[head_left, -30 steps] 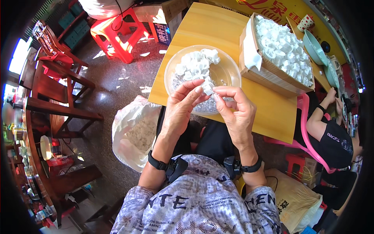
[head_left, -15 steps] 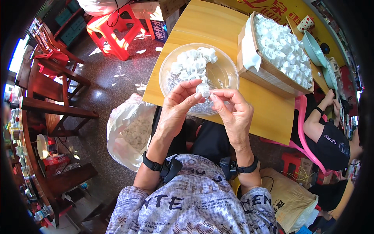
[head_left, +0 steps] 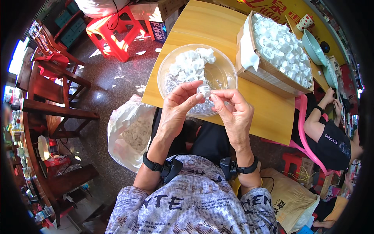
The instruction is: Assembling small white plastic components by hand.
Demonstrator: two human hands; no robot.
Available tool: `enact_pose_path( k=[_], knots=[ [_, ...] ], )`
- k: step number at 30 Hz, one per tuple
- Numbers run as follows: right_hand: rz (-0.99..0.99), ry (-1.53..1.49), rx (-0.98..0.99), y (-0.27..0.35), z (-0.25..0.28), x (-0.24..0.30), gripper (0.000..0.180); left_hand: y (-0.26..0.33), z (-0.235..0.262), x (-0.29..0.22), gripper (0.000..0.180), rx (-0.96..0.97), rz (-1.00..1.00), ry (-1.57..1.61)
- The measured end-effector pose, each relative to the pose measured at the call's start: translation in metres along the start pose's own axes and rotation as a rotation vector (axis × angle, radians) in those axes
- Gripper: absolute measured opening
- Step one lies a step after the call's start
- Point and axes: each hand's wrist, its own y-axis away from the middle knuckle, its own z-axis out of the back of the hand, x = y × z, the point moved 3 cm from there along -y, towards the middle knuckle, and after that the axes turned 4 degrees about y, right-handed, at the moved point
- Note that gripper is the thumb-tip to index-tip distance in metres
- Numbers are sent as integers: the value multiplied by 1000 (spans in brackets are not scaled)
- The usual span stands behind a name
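Between the fingertips of both hands is a small white plastic part (head_left: 204, 90), rounded with a boxy front. My left hand (head_left: 180, 100) pinches it from the left, thumb and forefinger closed on it. From the right my right hand (head_left: 233, 107) has thumb and forefinger pressed together at its edge; whether a tiny piece sits in that pinch is too small to tell. Under them stands a round clear plastic tub (head_left: 233, 74), holding a heap of similar white plastic parts (head_left: 189, 64) and many tiny clear or metallic pieces (head_left: 200, 108).
The tub stands on a yellow wooden table (head_left: 269, 121). At its right is a cardboard box (head_left: 263, 74) full of white parts. An open white sack (head_left: 117, 134) of pieces rests on the floor at left. Further off are a red stool (head_left: 113, 31), wooden chairs (head_left: 58, 105) and another person (head_left: 333, 144).
The tub has shifted slightly to the left. Both hands keep almost the same place and hold on the white part. At the far right the other people's arms have moved.
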Motion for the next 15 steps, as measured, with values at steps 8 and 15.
enact_pose_path(
  k=[8, 15],
  knots=[
    [-11, 8, -5, 1, 1, -3, 9, 0, -1, 0, 31, -3, -24, -34],
    [-60, 7, -1, 1, 2, -5, 8, 1, 0, 0, 33, 2, -46, -82]
  ],
)
